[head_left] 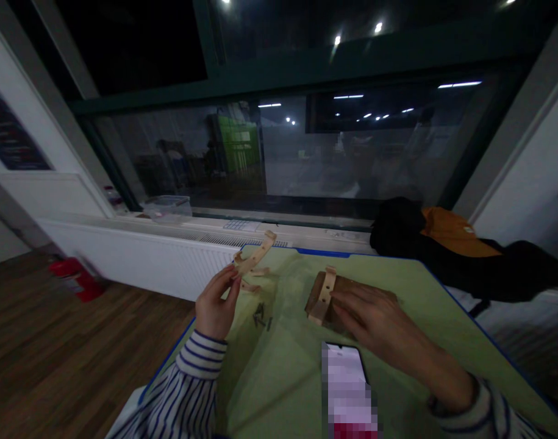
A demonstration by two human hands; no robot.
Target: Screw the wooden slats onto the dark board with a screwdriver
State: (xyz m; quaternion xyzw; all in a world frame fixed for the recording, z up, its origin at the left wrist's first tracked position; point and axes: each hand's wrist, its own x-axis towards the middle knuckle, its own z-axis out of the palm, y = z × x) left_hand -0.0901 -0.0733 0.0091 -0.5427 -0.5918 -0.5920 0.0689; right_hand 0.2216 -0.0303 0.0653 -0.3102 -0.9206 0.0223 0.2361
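My left hand [217, 302] pinches the lower end of a pale wooden strip with holes [257, 254], holding it up at a slant above the green table [288, 372]. My right hand [374, 326] lies with fingers spread on a brown wooden block [319, 291] that has a pale drilled strip [323, 296] across its near side. Several small dark screws [261, 316] lie on the table between the hands. Another small pale wooden piece [250, 285] rests just under the held strip.
A phone [349, 390] lies on the table near my right forearm. A black bag with an orange cap [457, 241] sits on the sill at the right. A white radiator [136, 256], a clear plastic box [166, 207] and a red object [77, 279] on the floor are to the left.
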